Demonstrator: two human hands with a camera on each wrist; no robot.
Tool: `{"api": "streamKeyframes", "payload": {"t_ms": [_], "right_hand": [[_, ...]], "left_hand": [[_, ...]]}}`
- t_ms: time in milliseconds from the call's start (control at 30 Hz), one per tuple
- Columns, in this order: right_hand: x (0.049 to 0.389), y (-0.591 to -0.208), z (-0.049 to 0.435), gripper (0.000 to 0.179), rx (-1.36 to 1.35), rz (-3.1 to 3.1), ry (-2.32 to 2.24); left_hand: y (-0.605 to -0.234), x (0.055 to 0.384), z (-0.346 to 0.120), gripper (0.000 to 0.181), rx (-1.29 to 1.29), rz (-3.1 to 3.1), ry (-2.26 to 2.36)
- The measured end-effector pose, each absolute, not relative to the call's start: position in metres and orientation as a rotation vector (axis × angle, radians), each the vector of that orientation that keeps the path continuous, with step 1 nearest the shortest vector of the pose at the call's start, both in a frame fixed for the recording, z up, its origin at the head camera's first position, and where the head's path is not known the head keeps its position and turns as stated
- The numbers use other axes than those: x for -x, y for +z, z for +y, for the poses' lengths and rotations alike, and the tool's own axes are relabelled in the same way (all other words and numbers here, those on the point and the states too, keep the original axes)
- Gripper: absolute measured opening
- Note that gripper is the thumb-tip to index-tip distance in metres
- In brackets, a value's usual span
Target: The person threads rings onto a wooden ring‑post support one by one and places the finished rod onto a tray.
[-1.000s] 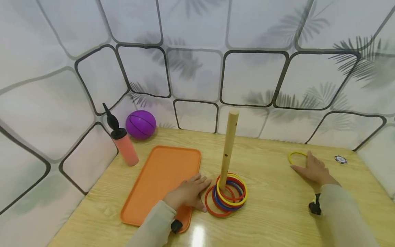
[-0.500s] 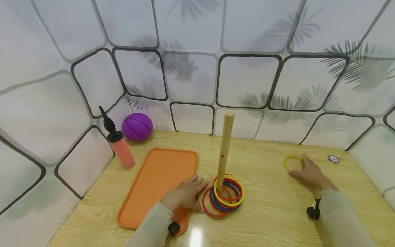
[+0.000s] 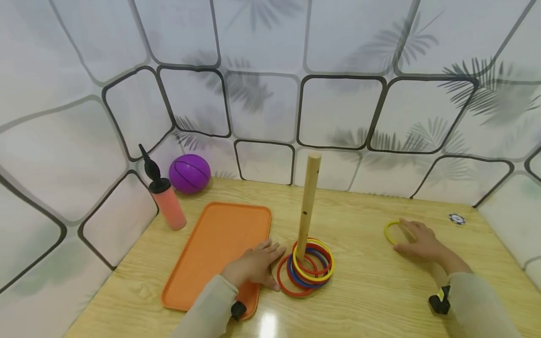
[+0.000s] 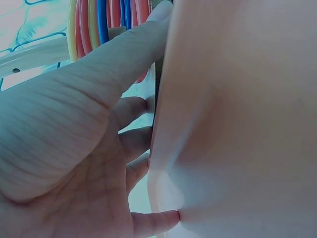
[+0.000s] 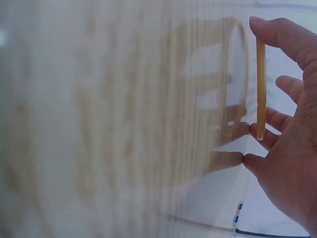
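Note:
My right hand grips a thin yellow ring between thumb and fingers, low over the table at the right. In the right wrist view the yellow ring shows edge-on, its ends at the thumb and fingers, with some fingertips on the table. My left hand lies with fingers spread over the right edge of the orange tray. Its thumb is close to the rings. A wooden post stands just beyond, with stacked red, blue and yellow rings around its foot.
At the back left stand a pink hand pump with a black top and a purple ball. A black-and-white chip lies at the far right. Patterned fabric walls border the table's back and sides.
My right hand has drawn the yellow ring a little toward me and to the left. The left hand has kept its place beside the rings, and the view has shifted slightly.

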State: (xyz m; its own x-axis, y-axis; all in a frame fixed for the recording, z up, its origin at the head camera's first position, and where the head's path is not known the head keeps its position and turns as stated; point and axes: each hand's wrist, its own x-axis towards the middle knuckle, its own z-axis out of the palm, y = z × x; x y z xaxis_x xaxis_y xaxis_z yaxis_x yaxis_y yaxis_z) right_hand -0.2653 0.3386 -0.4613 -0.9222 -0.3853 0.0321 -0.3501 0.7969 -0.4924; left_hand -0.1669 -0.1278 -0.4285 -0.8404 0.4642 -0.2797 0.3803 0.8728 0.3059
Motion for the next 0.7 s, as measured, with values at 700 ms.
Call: {"api": "streamKeyframes", "payload": {"t_ms": [700], "right_hand": [[0.231,-0.404,0.299,0.091,0.754,2.871,-0.938]], "left_hand": [[-0.428,0.167,-0.127,0.099,-0.635,2.700,0.365]]}}
